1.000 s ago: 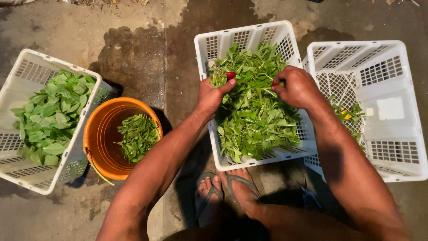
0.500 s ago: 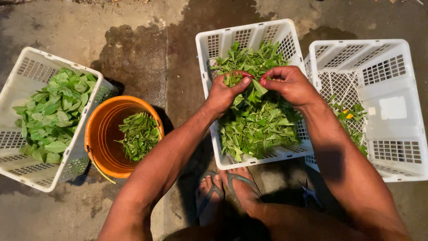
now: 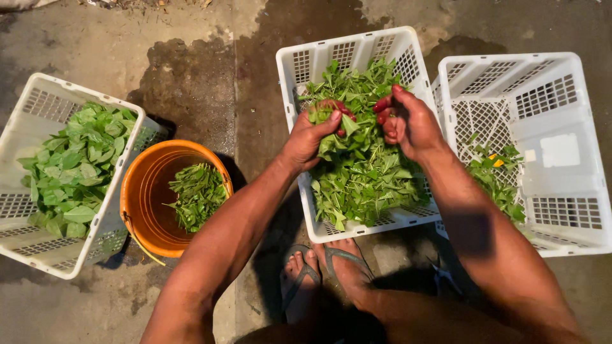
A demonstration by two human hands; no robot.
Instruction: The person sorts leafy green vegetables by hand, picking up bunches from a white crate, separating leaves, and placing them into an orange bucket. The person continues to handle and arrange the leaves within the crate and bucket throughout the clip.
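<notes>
A bunch of leafy green sprigs [image 3: 331,124] was held in the left hand [image 3: 309,137], the fingers closed around the stems so that the tops stood up above the fist. The right hand [image 3: 408,121] was set just beside it, its grip narrowed to a pinch on a leaf or stem between thumb and fingertips, though what exactly was pinched could not be told. Both hands were kept directly over the middle white crate [image 3: 299,70], so that anything dropped would have fallen back onto the loose greens [image 3: 363,185] heaped there.

The containers were set out on the wet concrete floor [image 3: 197,76] in a row within arm's reach. An orange bucket [image 3: 143,191] with a smaller lot of darker leaves [image 3: 197,194] was placed left of the middle crate, and another white crate [image 3: 38,114] piled with broader, paler leaves [image 3: 76,162] stood towards the floor's left edge. A nearly empty white crate [image 3: 561,153] touched the middle one on the right; a few sprigs and a yellow scrap [image 3: 496,160] lay in it. The person's sandalled feet [image 3: 322,274] were planted at the near side of the middle crate.

No labels or signs were seen on any container.
</notes>
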